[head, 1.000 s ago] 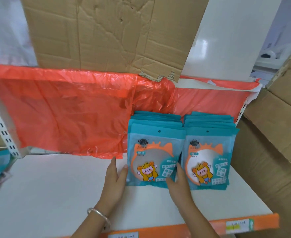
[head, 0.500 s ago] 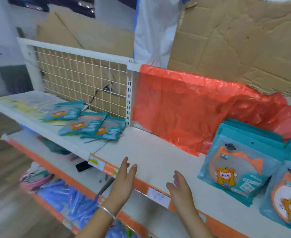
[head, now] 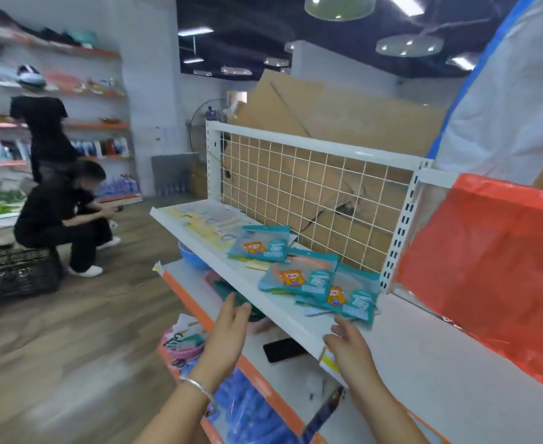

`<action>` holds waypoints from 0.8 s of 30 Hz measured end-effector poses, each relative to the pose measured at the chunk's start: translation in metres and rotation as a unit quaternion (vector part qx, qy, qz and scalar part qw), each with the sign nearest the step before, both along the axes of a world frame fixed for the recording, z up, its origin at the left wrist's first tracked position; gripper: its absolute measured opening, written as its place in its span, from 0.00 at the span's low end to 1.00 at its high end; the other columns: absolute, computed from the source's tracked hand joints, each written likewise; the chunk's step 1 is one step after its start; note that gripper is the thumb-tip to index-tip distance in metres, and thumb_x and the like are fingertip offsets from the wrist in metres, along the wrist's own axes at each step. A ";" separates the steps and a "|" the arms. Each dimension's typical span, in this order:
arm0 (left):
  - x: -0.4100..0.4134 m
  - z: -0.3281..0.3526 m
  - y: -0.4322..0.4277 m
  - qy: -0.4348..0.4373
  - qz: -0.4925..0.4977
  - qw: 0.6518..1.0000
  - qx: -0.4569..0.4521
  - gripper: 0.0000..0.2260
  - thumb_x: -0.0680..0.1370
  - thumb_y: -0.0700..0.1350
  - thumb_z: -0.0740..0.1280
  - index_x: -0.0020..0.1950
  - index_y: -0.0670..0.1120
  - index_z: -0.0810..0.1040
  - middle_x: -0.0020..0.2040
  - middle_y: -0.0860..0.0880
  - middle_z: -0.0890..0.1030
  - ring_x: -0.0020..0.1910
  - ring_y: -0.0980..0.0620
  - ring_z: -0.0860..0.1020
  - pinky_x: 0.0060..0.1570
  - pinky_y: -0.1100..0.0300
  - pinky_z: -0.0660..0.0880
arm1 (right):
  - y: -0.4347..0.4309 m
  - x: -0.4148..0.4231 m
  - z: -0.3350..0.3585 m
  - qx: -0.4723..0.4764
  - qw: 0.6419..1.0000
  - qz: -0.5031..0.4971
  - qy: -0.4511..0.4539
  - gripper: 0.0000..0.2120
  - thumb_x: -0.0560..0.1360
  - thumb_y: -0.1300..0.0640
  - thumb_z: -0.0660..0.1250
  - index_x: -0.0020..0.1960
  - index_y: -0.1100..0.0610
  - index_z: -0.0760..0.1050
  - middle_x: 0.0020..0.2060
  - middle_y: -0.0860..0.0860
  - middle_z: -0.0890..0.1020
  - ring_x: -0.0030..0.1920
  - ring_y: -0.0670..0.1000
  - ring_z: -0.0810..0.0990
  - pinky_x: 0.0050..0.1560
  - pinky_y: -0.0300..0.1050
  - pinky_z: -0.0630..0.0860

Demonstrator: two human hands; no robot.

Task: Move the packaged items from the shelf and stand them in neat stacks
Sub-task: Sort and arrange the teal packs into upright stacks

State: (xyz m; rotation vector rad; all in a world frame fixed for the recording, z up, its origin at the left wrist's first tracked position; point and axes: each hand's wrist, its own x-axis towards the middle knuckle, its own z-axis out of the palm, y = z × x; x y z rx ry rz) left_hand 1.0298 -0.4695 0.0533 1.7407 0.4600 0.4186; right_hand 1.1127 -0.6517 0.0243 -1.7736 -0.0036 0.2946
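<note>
Three teal packaged items lie flat and face up on the white shelf (head: pixel 231 273), just below the picture's centre, in a loose row running from 10 o'clock to 4 o'clock. The far packet (head: pixel 261 243) lies apart, while the middle packet (head: pixel 299 277) overlaps the near packet (head: pixel 348 294). On each, the cartoon figure sits to the left and the label to the right, so the bottom edges face the shelf's front lip. The steep viewing angle hides which side is the long one.

Both hands are empty. The left hand (head: pixel 228 331), at 6 o'clock, has straight fingers and a spread thumb in front of the shelf lip. The right hand (head: pixel 348 347), at 5 o'clock, has relaxed, parted fingers just short of the near packet.

One black phone (head: pixel 283 349) lies on the lower shelf between the hands. One orange plastic sheet (head: pixel 488 251) hangs at 3 o'clock, and two people in black are at 9 o'clock
</note>
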 end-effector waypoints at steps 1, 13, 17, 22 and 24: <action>0.005 0.002 0.013 -0.003 0.000 1.000 0.004 0.23 0.82 0.47 0.55 0.77 0.46 0.56 0.76 0.49 0.60 0.75 0.52 0.58 0.69 0.60 0.56 | 0.010 0.006 0.001 -0.007 1.000 -0.001 -0.004 0.24 0.77 0.66 0.61 0.72 0.57 0.64 0.68 0.55 0.70 0.66 0.56 0.71 0.58 0.45 0.68; 0.101 -0.016 0.099 0.070 -0.021 0.997 -0.033 0.20 0.79 0.52 0.57 0.69 0.47 0.69 0.66 0.48 0.73 0.65 0.48 0.71 0.68 0.49 0.65 | 0.051 0.100 0.014 -0.121 0.991 -0.060 -0.001 0.05 0.77 0.63 0.60 0.52 0.57 0.71 0.44 0.51 0.75 0.50 0.54 0.74 0.54 0.49 0.70; 0.149 -0.020 0.106 0.080 -0.016 0.995 -0.057 0.08 0.81 0.47 0.56 0.48 0.52 0.74 0.56 0.47 0.78 0.57 0.47 0.74 0.61 0.52 0.69 | 0.047 0.159 0.000 -0.192 0.980 -0.031 0.041 0.06 0.74 0.57 0.63 0.44 0.60 0.75 0.42 0.55 0.81 0.42 0.53 0.79 0.47 0.47 0.76; 0.210 -0.016 0.117 0.080 -0.009 0.995 -0.060 0.11 0.81 0.46 0.55 0.41 0.53 0.72 0.51 0.47 0.78 0.55 0.46 0.75 0.60 0.52 0.69 | 0.059 0.200 0.011 -0.197 0.978 -0.026 0.062 0.03 0.74 0.58 0.64 0.43 0.58 0.73 0.39 0.55 0.79 0.39 0.53 0.78 0.35 0.41 0.71; 0.229 -0.015 0.123 0.075 -0.005 0.996 -0.053 0.12 0.82 0.45 0.55 0.41 0.51 0.72 0.49 0.48 0.77 0.53 0.46 0.74 0.57 0.53 0.69 | 0.066 0.216 0.008 -0.193 0.979 -0.007 0.068 0.02 0.74 0.58 0.65 0.44 0.56 0.75 0.42 0.54 0.82 0.44 0.52 0.81 0.44 0.46 0.78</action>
